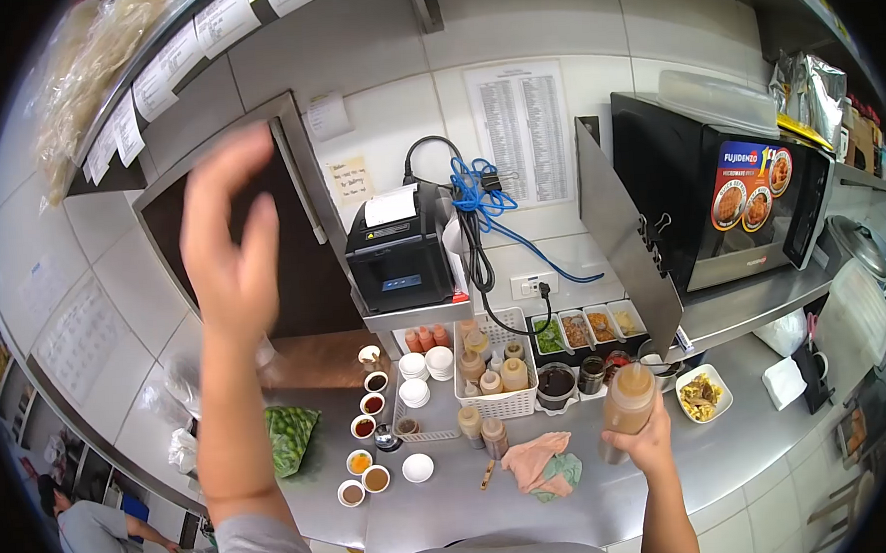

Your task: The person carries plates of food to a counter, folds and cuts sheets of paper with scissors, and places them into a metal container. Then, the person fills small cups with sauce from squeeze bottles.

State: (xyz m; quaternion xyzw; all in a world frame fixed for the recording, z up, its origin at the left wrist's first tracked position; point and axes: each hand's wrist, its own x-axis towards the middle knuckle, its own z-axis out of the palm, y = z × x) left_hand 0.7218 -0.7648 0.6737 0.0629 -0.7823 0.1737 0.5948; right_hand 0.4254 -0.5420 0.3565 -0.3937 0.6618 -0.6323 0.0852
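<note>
My left hand [233, 237] is raised at the left, in front of a dark door, with its fingers curved, apart and a little blurred; nothing is in it. In my right hand [647, 436] is a squeeze bottle [630, 399] of tan sauce, upright above the steel counter [426, 518]. Right of the bottle stands a white bowl [704, 394] of food. A pink cloth [535, 460] and a green cloth lie left of it. Two smaller bottles [495, 437] stand beside a white basket [500, 404] of sauce bottles.
Several small sauce cups [376, 478] and a white empty cup [418, 467] sit at the left, near a green bag [293, 440]. Behind are a printer [402, 254], topping trays [586, 329] and a microwave [729, 191]. Another person [101, 535] is at the lower left.
</note>
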